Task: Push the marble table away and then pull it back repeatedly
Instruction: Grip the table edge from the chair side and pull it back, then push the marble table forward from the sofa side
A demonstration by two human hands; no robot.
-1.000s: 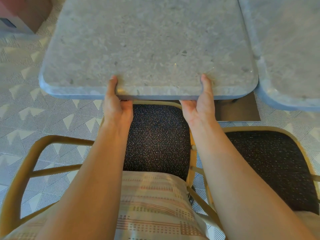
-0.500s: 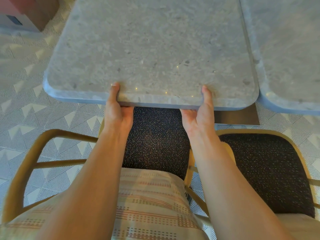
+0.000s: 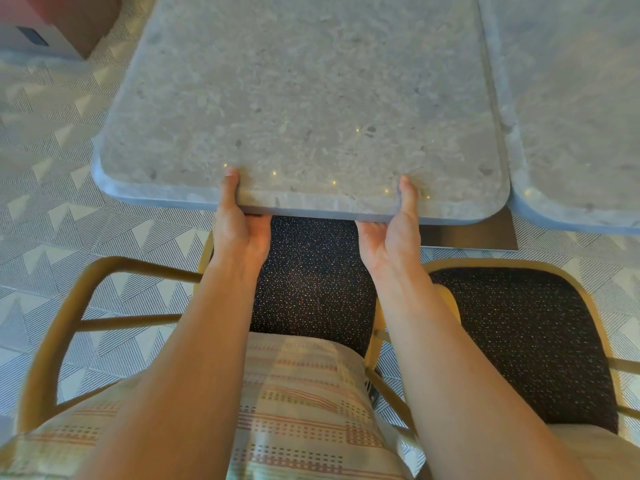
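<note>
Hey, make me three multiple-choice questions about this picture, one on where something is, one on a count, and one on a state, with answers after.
1. Where does the second stone tabletop sit relative to the marble table?
A. On its right
B. On its left
C. Stacked on it

2. How many dark speckled chair seats show?
A. One
B. Two
C. Four

3. How do the hands hold the marble table?
A. Flat on top
B. Thumbs on top, fingers under the near edge
C. Not touching

Answers: 1 A, it lies along the right side. 2 B, one seat between the arms and one seat right. 3 B, left hand and right hand clamp the edge.
</note>
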